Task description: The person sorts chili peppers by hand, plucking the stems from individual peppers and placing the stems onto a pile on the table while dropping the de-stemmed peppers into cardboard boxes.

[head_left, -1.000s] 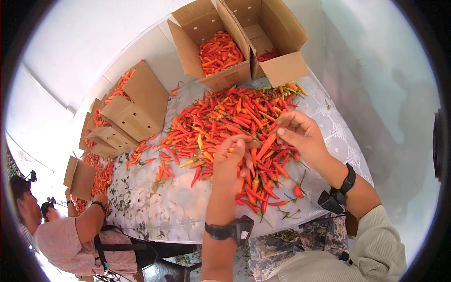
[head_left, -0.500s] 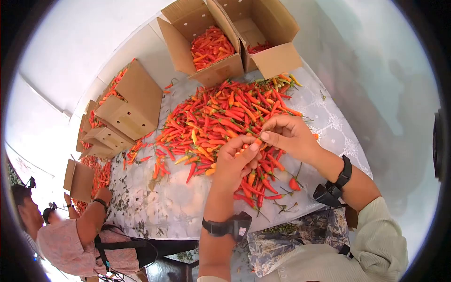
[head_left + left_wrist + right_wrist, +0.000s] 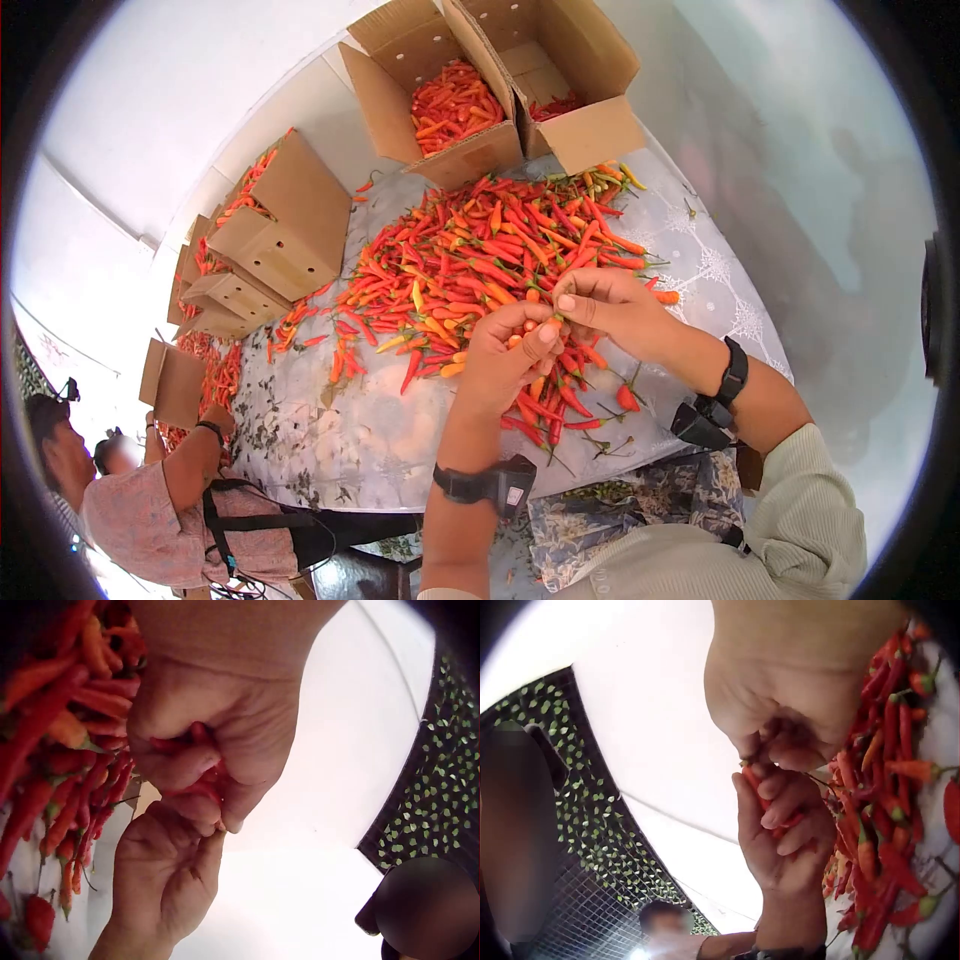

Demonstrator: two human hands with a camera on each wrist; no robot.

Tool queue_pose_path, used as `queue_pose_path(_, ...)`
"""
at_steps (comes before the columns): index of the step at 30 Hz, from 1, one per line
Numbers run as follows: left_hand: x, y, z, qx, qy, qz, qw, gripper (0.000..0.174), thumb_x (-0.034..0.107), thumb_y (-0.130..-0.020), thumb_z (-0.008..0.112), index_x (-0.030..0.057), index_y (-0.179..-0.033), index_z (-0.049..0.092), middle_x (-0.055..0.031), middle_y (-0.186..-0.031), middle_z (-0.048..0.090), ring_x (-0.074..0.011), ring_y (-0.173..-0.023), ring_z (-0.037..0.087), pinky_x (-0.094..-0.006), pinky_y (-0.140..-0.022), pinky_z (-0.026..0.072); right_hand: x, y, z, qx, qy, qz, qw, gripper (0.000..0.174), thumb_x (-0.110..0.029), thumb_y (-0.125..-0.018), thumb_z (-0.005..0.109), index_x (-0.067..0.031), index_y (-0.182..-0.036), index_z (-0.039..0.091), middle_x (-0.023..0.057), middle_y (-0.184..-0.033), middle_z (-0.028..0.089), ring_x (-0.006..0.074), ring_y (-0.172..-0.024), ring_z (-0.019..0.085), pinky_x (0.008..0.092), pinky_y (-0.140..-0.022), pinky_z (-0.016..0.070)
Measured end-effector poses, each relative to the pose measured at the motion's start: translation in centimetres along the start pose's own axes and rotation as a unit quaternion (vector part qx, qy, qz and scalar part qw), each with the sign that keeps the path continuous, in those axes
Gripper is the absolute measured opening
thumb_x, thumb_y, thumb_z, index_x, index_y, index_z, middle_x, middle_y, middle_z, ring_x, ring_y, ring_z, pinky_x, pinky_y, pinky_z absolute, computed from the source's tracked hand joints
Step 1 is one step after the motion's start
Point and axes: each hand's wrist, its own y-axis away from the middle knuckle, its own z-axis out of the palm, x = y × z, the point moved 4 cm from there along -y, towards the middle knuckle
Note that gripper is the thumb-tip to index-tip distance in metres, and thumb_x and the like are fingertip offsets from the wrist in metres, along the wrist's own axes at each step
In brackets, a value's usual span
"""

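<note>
The left hand (image 3: 503, 358) has its fingers curled round several red chilies; in the left wrist view their red skins (image 3: 202, 780) show between the fingers. At its thumb and fingertips one chili (image 3: 754, 780) points up, its green stem end uppermost. The right hand (image 3: 620, 312) meets it there, thumb and forefinger pinching the stem of that chili in the right wrist view. Both hands are above the near part of a large heap of red and orange chilies (image 3: 470, 240) on a patterned white tablecloth (image 3: 350, 440).
Behind the heap stand two open cardboard boxes (image 3: 470, 158) with chilies inside. More filled boxes (image 3: 290, 225) line the left side. Another person (image 3: 140, 520) works at the far left. Stem scraps (image 3: 610, 445) and leaf bits lie on the cloth.
The hands, apart at first with a chili between them, have come together at the fingertips. Since half a second ago both have shifted slightly, the right one lower. The view has also moved a little.
</note>
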Motion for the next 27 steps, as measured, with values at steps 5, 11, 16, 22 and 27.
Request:
queue_pose_path(5, 0.0, 0.0, 0.1, -0.027, 0.019, -0.005, 0.999, 0.019, 0.020, -0.085, 0.064, 0.0052, -0.096, 0.058, -0.0031, -0.076, 0.060, -0.0057, -0.059, 0.054, -0.0146, -0.042, 0.0347, 1.4, -0.1, -0.1, -0.008, -0.178, 0.065, 0.982, 0.024, -0.030, -0.092, 0.054, -0.0065, -0.092, 0.056, -0.0014, -0.075, 0.055, 0.0072, -0.061, 0.049, 0.0223, -0.055, 0.0396)
queue_pose_path(11, 1.4, -0.2, -0.8, 0.015, 0.148, 0.041, 0.988, 0.018, 0.022, -0.090, 0.058, 0.0054, -0.095, 0.055, -0.0015, -0.071, 0.054, -0.0062, -0.050, 0.046, -0.0158, -0.037, 0.0289, -1.0, 0.0, -2.4, 0.041, 0.095, 0.047, 0.994, 0.024, -0.030, -0.093, 0.052, -0.0067, -0.094, 0.053, 0.0019, -0.080, 0.058, 0.0107, -0.074, 0.058, 0.0234, -0.061, 0.0469)
queue_pose_path(16, 2.0, -0.4, -3.2, 0.049, 0.214, 0.107, 0.970, 0.018, 0.023, -0.093, 0.051, 0.0059, -0.096, 0.056, 0.0014, -0.071, 0.046, -0.0040, -0.051, 0.039, -0.0154, -0.037, 0.0294, -2.7, 0.6, -9.0, 0.167, -0.456, -0.124, 0.866, 0.028, -0.032, -0.093, 0.049, -0.0060, -0.102, 0.053, 0.0050, -0.087, 0.060, 0.0142, -0.073, 0.060, 0.0257, -0.061, 0.0492)
queue_pose_path(22, 2.1, -0.6, -3.6, 0.090, 0.232, 0.109, 0.962, 0.015, 0.020, -0.093, 0.052, 0.0055, -0.091, 0.053, 0.0011, -0.071, 0.047, -0.0048, -0.051, 0.041, -0.0159, -0.037, 0.0301, -1.8, -0.3, -3.9, 0.243, 0.015, 0.017, 0.970, 0.031, -0.026, -0.091, 0.051, -0.0071, -0.115, 0.053, 0.0077, -0.100, 0.060, 0.0173, -0.082, 0.060, 0.0316, -0.072, 0.0507)
queue_pose_path(27, 2.4, -0.6, -2.9, 0.108, 0.212, 0.090, 0.967, 0.011, 0.016, -0.091, 0.055, 0.0060, -0.086, 0.053, 0.0012, -0.070, 0.048, -0.0046, -0.051, 0.043, -0.0156, -0.036, 0.0290, -1.2, 0.2, 2.7, 0.111, 0.528, -0.285, 0.793, 0.040, -0.007, -0.078, 0.063, -0.0081, -0.118, 0.055, 0.0124, -0.115, 0.056, 0.0298, -0.101, 0.056, 0.0372, -0.087, 0.0458)
